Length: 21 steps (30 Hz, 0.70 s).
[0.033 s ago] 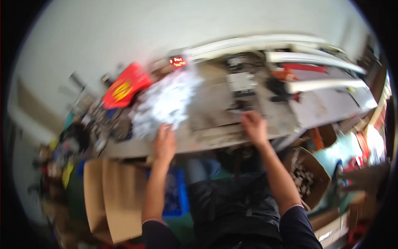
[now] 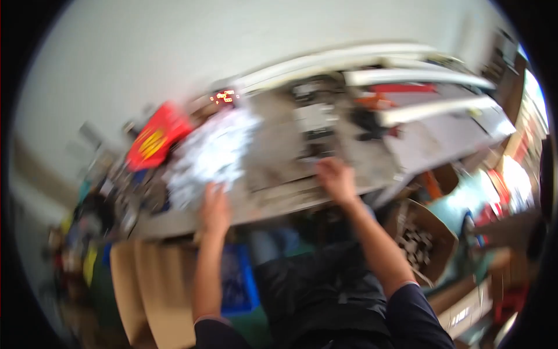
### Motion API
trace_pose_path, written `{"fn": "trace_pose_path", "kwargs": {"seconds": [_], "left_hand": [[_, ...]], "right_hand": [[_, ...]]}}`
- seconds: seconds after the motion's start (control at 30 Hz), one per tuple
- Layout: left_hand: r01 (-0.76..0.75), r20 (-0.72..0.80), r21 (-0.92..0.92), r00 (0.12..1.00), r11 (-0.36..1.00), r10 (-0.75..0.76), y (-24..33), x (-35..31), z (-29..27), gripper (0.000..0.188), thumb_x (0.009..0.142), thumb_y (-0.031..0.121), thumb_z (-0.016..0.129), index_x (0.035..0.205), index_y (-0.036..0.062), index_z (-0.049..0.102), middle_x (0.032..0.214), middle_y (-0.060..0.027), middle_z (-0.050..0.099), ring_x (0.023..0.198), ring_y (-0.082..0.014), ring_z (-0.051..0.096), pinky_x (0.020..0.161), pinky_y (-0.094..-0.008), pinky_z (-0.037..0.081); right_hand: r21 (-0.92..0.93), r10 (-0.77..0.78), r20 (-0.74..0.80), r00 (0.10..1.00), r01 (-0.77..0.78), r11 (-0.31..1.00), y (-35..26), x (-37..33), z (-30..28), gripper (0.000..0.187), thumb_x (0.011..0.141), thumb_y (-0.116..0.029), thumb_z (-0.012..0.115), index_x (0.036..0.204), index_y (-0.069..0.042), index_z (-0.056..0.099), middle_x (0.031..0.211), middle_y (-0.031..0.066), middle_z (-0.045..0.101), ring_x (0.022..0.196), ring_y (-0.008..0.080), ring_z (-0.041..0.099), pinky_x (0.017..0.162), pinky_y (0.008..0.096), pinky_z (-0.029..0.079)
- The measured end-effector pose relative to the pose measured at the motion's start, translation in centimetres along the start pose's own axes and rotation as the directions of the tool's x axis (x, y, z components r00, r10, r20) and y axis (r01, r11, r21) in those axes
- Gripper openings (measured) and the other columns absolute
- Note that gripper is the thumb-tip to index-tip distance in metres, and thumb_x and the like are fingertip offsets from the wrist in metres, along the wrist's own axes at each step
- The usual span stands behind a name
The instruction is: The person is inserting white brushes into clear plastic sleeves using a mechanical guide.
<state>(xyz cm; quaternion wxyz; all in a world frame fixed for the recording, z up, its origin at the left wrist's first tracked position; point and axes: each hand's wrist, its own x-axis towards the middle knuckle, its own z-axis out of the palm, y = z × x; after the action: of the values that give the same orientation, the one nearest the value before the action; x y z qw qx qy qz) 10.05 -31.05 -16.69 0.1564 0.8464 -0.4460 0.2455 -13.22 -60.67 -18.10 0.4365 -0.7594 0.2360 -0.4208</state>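
Observation:
My left hand (image 2: 215,210) is over the front edge of the workbench, its fingers stretched toward a heap of small white pieces (image 2: 210,152). Glare and blur hide what those pieces are. Beside a small bench fixture with a pale plate (image 2: 315,118) and dark parts, my right hand (image 2: 337,179) has its fingers curled together. Its fingertips are close to the fixture's near end; whether a small piece is between them is hidden.
A red bag with yellow marking (image 2: 157,136) and a red-lit digital display (image 2: 225,97) stand behind the heap. Long white profiles (image 2: 421,77) lie at the back right. Below the bench are a cardboard box (image 2: 160,291), a blue crate (image 2: 251,279) and a carton of small pieces (image 2: 444,247).
The whole view has swung, so the bench and its contents sit farther left and slightly tilted. Both hands keep nearly the same places relative to the heap and the fixture.

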Motion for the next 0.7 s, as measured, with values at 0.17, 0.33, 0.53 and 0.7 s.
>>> {"fn": "trace_pose_path", "kwargs": {"seconds": [0.17, 0.33, 0.53, 0.7], "left_hand": [[-0.087, 0.046, 0.062, 0.995, 0.994, 0.085, -7.5, -1.3, 2.5, 0.03, 0.098, 0.0, 0.055, 0.127, 0.0009, 0.065, 0.142, -0.0252, 0.053, 0.134, -0.043, 0.051, 0.113, -0.0479, 0.043], [-0.171, 0.058, -0.095, 0.982, 0.981, 0.177, -5.2, 0.6, 1.5, 0.018, 0.1, -0.001, 0.059, 0.116, -0.0004, 0.067, 0.133, -0.02, 0.059, 0.113, -0.0389, 0.065, 0.093, -0.0424, 0.056], [-0.213, -0.028, -0.142, 0.977, 0.967, 0.211, -1.2, 2.1, -2.3, 0.032, 0.102, 0.0, 0.052, 0.127, 0.0064, 0.07, 0.126, -0.0214, 0.065, 0.113, -0.0416, 0.064, 0.095, -0.0447, 0.054], [-0.21, -0.163, -0.151, 0.969, 0.966, 0.185, -5.9, 3.9, 1.4, 0.018, 0.106, 0.005, 0.056, 0.121, -0.0024, 0.063, 0.127, -0.0181, 0.063, 0.112, -0.0347, 0.066, 0.092, -0.0405, 0.054]], "right_hand": [[0.128, 0.015, 0.118, 0.993, -0.03, 0.991, 1.1, 0.4, 3.1, 0.017, 0.094, -0.014, 0.068, 0.105, -0.001, 0.069, 0.095, 0.016, 0.07, 0.087, 0.0289, 0.07, 0.08, 0.0413, 0.056], [0.172, 0.007, 0.045, 0.999, -0.015, 0.985, 0.5, 0.1, 0.1, 0.017, 0.093, -0.016, 0.066, 0.1, -0.001, 0.068, 0.086, 0.0203, 0.069, 0.08, 0.0384, 0.069, 0.073, 0.0442, 0.054], [0.154, 0.009, 0.043, 0.999, -0.015, 0.988, 0.3, -0.2, -0.2, 0.017, 0.092, -0.016, 0.066, 0.101, -0.001, 0.067, 0.087, 0.0222, 0.069, 0.083, 0.0415, 0.068, 0.074, 0.046, 0.053], [0.179, 0.043, 0.091, 0.995, -0.059, 0.982, -1.1, 0.0, 0.1, 0.018, 0.092, -0.016, 0.065, 0.097, 0.001, 0.067, 0.086, 0.024, 0.069, 0.085, 0.0439, 0.067, 0.075, 0.0477, 0.053]]}}
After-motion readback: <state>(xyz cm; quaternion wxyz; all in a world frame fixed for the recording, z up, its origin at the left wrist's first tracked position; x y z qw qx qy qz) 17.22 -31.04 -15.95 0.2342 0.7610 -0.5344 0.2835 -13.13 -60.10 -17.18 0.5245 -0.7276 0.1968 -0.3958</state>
